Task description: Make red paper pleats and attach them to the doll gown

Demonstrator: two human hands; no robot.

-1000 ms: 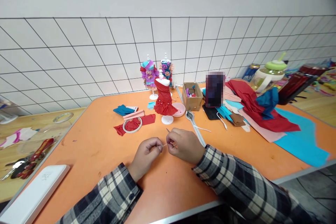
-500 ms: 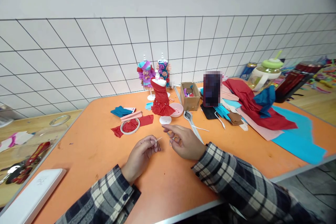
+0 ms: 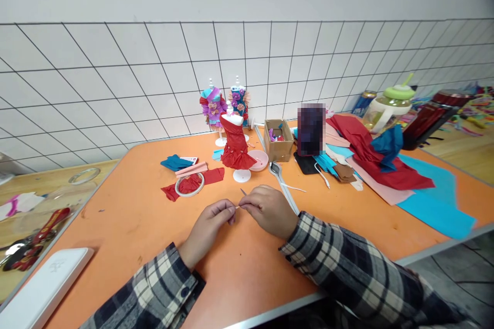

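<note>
My left hand point(image 3: 211, 223) is closed, thumb and finger pinching a thin pale strip point(image 3: 237, 207) too small to make out well. My right hand point(image 3: 270, 211) meets it from the other side, its fingertips pressed together at the strip's far end. A pointed metal tip of small scissors point(image 3: 243, 192) pokes up past the right fingers; their handles are hidden in the hand. Just beyond the hands stands a small white dress form in a red crepe-paper dress point(image 3: 235, 141). A pale ring point(image 3: 190, 194) lies on red paper point(image 3: 214, 176) to the left.
Two more dressed forms point(image 3: 213, 108) stand behind. A small cardboard box point(image 3: 283, 150), pink dish point(image 3: 259, 160), phone point(image 3: 311, 131) and white cable point(image 3: 323, 176) are right of centre. Coloured paper sheets point(image 3: 436, 211) and bottles point(image 3: 389, 105) fill the right; a white power bank point(image 3: 50, 282) lies left.
The right hand has moved slightly left and its spread fingers have closed at the strip, so both hands now nearly touch. The scissor loops seen before are hidden. The view shifted slightly.
</note>
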